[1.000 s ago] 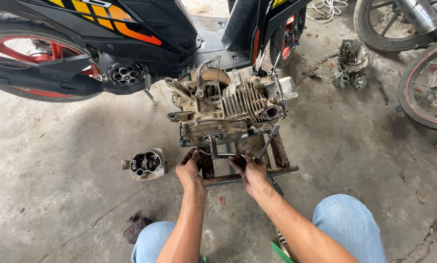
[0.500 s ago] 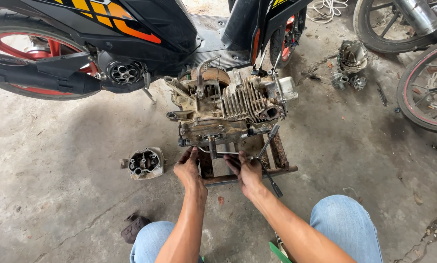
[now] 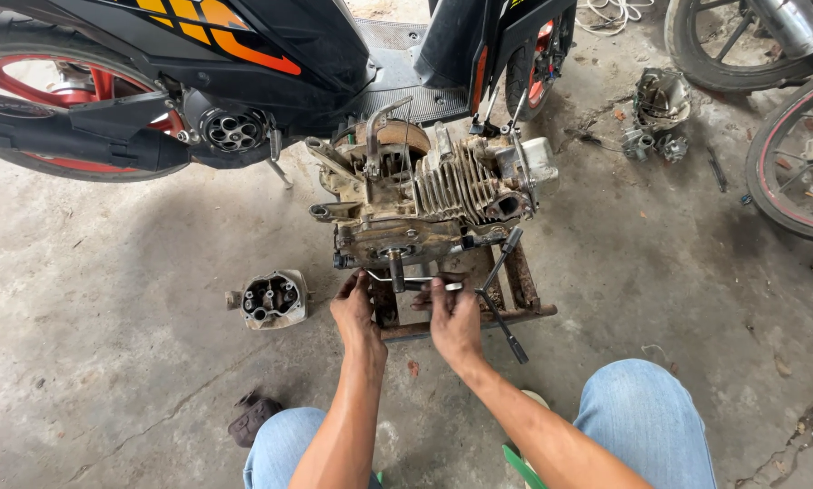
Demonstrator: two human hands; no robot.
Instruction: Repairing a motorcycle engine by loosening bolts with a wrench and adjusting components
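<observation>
We hold the T-handle wrench [image 3: 404, 279] in both hands, left hand [image 3: 354, 308] and right hand [image 3: 453, 317] clamped on its left-right crossbar, socket end hidden against the engine [image 3: 424, 195].

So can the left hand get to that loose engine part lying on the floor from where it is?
Probably yes: the left hand is at the engine, and only bare concrete lies between it and the loose part to its left.

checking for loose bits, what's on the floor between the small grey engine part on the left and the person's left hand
Nothing: in the head view the stretch between the grey engine part and the left hand is bare concrete floor, with only stains.
</observation>
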